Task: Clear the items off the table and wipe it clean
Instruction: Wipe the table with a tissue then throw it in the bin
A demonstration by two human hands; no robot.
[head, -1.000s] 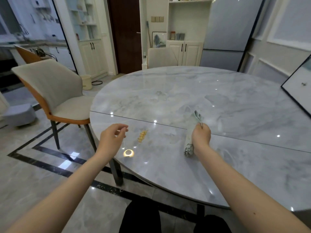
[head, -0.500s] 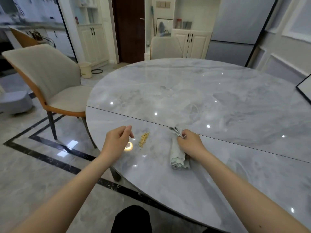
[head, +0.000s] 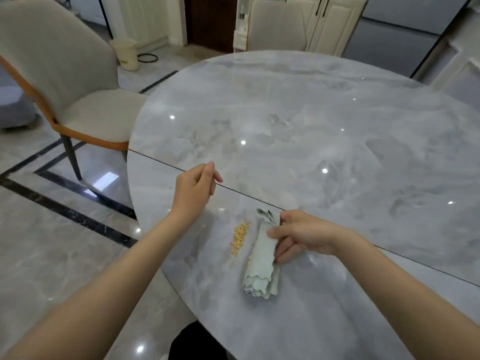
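A big round marble table (head: 298, 120) fills the room. A folded cloth (head: 261, 261) lies near its front edge, just beside a little pile of yellow bits (head: 239, 236). The right hand (head: 301, 236) holds the cloth's top end. The left hand (head: 194, 190) hangs loosely curled, holding nothing. The cloth looks soft and light, probably easy to grab anywhere. No bowls or boxes show.

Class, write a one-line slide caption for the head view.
Right hand holds a folded cloth on the marble table beside scattered yellow crumbs; left hand hovers.
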